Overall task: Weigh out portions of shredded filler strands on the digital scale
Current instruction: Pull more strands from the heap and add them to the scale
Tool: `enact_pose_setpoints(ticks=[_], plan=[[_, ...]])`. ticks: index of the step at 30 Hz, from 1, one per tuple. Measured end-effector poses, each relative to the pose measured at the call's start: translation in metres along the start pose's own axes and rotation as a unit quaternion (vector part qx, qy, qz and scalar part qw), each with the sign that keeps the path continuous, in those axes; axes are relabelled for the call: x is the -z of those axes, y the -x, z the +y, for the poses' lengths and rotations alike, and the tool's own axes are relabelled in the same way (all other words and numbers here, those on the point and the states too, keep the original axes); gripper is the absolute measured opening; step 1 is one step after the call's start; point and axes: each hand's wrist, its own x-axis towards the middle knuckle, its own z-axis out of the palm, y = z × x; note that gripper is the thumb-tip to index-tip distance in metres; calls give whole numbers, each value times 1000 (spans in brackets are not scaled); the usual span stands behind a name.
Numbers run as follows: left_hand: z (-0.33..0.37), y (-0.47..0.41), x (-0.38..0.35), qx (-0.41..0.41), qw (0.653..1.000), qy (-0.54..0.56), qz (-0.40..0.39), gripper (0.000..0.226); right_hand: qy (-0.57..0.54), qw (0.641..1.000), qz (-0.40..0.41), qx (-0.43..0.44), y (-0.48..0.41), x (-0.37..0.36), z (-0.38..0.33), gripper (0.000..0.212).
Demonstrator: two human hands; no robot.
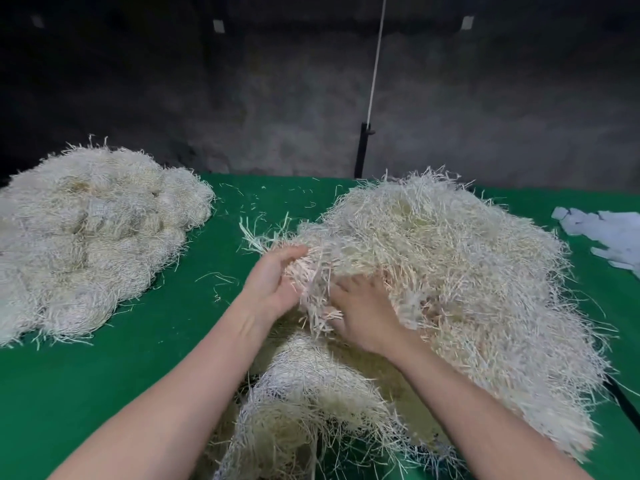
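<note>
A big loose heap of cream shredded filler strands [460, 271] covers the right half of the green table [121, 368]. My left hand [273, 282] cups the heap's left edge, fingers curled round a tuft. My right hand [363, 310] is dug into the strands beside it, fingers partly buried. A smaller mound of strands [304, 407] lies near me between my forearms. No digital scale shows; the strands may hide it.
A second pile of bundled strands [93, 233] sits at the far left. White plastic bags [606, 237] lie at the right edge. A black pole with a white cord [363, 147] stands behind the table. Stray strands dot the green cloth.
</note>
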Motion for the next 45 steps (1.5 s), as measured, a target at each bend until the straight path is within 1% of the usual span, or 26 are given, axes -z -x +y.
enact_pose_setpoints(ticks=[3, 5, 8, 12, 14, 16, 18, 19, 20, 22, 23, 24, 26, 28, 30, 31, 32, 34, 35, 37, 38, 39, 41, 43, 44, 45], plan=[[16, 4, 12, -28, 999, 18, -5, 40, 85, 985, -108, -105, 7, -25, 40, 56], [24, 8, 23, -49, 999, -7, 7, 39, 83, 972, -148, -161, 22, -33, 69, 59], [27, 13, 38, -57, 998, -13, 29, 33, 81, 965, -192, -157, 31, -34, 84, 66], [45, 13, 65, -93, 991, 95, 26, 29, 85, 947, -232, -205, 54, -28, 90, 70], [54, 19, 71, -103, 992, 67, 40, 38, 78, 956, -222, -174, 56, -18, 80, 65], [51, 24, 69, -102, 993, 2, 54, 42, -7, 960, -247, -130, 44, 11, 62, 57], [43, 23, 67, -104, 990, -57, 80, 36, -103, 944, -296, -108, 30, 54, 44, 61], [39, 23, 67, -107, 987, -77, 93, 36, -123, 942, -297, -99, 23, 74, 38, 63], [37, 23, 66, -109, 985, -86, 100, 35, -128, 951, -265, -98, 18, 90, 30, 64], [32, 26, 62, -97, 987, -96, 87, 33, -150, 979, -106, -90, 8, 102, 7, 73], [30, 28, 59, -92, 988, -101, 69, 31, -193, 979, -27, -67, 0, 98, -9, 81], [28, 30, 54, -87, 990, -105, 40, 25, -246, 968, 18, -38, -10, 89, -27, 87], [27, 34, 44, -72, 992, -101, -29, 13, -329, 944, 13, -13, -32, 61, -55, 82], [29, 34, 40, -59, 994, -63, -65, 23, -320, 946, -13, -51, -48, 28, -55, 62], [32, 32, 39, -60, 997, -42, -34, 39, -254, 960, -36, -112, -47, -1, -33, 47], [31, 30, 41, -62, 997, -42, -7, 42, -220, 966, -52, -128, -42, -14, -19, 46], [28, 29, 43, -61, 997, -36, 7, 38, -185, 971, -68, -133, -36, -23, -5, 49], [26, 26, 50, -66, 998, -7, 14, 42, -135, 974, -99, -153, -20, -35, 26, 55], [29, 24, 55, -69, 998, 10, 7, 38, -123, 970, -117, -173, -11, -37, 41, 54], [42, 24, 63, -81, 996, 24, 11, 19, -132, 956, -156, -209, 2, -31, 57, 54], [48, 22, 65, -89, 996, 23, 19, 22, -151, 954, -159, -203, 4, -24, 59, 58], [52, 22, 64, -97, 995, 16, 28, 31, -175, 955, -160, -181, 3, -14, 55, 66], [51, 21, 57, -100, 993, -25, 53, 42, -193, 964, -147, -110, -7, 14, 34, 74], [43, 22, 46, -109, 990, -60, 60, 37, -185, 979, -70, -46, -21, 40, 5, 86], [40, 23, 41, -113, 990, -67, 55, 35, -206, 978, -22, -26, -28, 49, -12, 101], [38, 22, 37, -114, 990, -65, 41, 34, -257, 966, 6, -12, -35, 57, -29, 118]])
